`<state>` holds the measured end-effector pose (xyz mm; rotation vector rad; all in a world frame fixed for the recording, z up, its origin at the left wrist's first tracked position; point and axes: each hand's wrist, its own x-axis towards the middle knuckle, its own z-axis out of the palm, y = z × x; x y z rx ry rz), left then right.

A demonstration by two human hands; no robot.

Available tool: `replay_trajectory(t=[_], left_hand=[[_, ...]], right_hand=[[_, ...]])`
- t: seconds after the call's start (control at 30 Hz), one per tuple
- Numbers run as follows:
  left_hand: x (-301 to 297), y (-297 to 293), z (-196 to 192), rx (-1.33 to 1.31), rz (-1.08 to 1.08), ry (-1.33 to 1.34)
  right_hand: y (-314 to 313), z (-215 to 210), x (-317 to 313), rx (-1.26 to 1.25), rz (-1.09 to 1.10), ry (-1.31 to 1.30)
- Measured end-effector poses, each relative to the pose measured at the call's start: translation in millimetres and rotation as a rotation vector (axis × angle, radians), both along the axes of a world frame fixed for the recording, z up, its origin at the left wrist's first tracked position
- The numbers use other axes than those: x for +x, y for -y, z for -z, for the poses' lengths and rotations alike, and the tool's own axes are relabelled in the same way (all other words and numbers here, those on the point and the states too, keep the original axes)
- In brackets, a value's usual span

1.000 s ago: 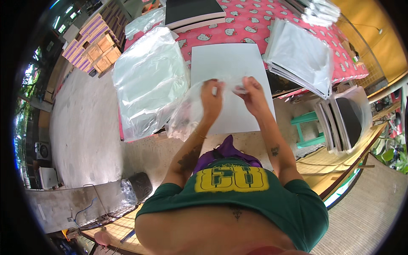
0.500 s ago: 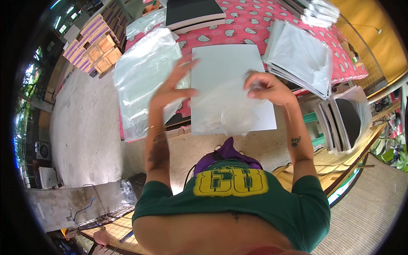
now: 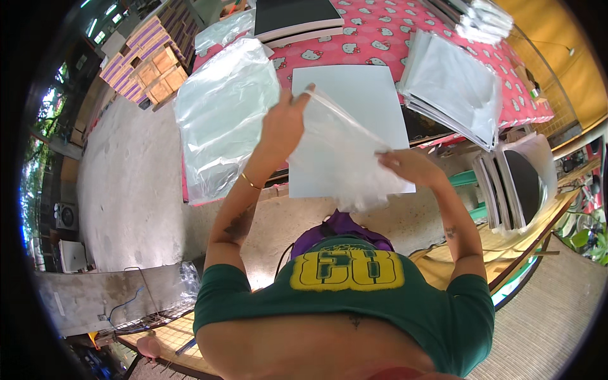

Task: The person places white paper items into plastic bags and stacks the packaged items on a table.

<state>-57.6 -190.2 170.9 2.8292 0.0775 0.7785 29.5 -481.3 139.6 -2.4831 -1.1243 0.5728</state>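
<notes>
A clear plastic bag (image 3: 345, 149) stretches slantwise between my hands, its lower end blurred by motion. My left hand (image 3: 284, 125) pinches the bag's upper left corner. With closed fingers, my right hand (image 3: 413, 166) grips its right edge, lower down and nearer to me. Beneath the bag lies a large white sheet or board (image 3: 354, 85), its near edge jutting past the table. To the left of it, a pile of clear plastic bags (image 3: 225, 120) lies flat. On its right sits a stack of plastic-wrapped boards (image 3: 453, 85).
A pink patterned cloth (image 3: 373, 31) covers the table. Black-topped boards (image 3: 297, 18) lie at the far side. Wrapped boards (image 3: 506, 183) stand upright by the right table edge. Several cartons (image 3: 149, 50) and a wooden crate (image 3: 161, 73) are stacked on the floor at far left.
Both hands have taken hold of the plastic bag, which was crumpled over the white board and is now drawn out. My left hand moved right; my right hand came lower.
</notes>
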Motion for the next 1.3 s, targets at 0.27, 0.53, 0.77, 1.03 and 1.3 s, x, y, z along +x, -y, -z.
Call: replay_trajectory(t=[0.27,0.53,0.77,1.03,1.3], left_hand=[[-14.9,40.5,-38.2,0.11,0.106,0.139],[-8.0,37.7,-15.7,-0.36,-0.165,0.014],[-37.4,-5.8,9.4,0.307,-0.253,-0.124],[-88.7,-33.5,-50.0,-1.282,0.603,-0.129],[-62.8,-5.4,-44.3,-1.598,0.352,-0.127]], right_hand=[[15.6,-18.8,33.3,0.151,0.343,0.914],[44.8,-18.9,57.4,0.355,0.574,0.668],[69.6,-22.8,39.9,0.111,0.48,0.406],[115.4,20.2,65.2,1.333,-0.254,-0.822],[90.3,-5.1,41.0,0.92,-0.019,-1.035]])
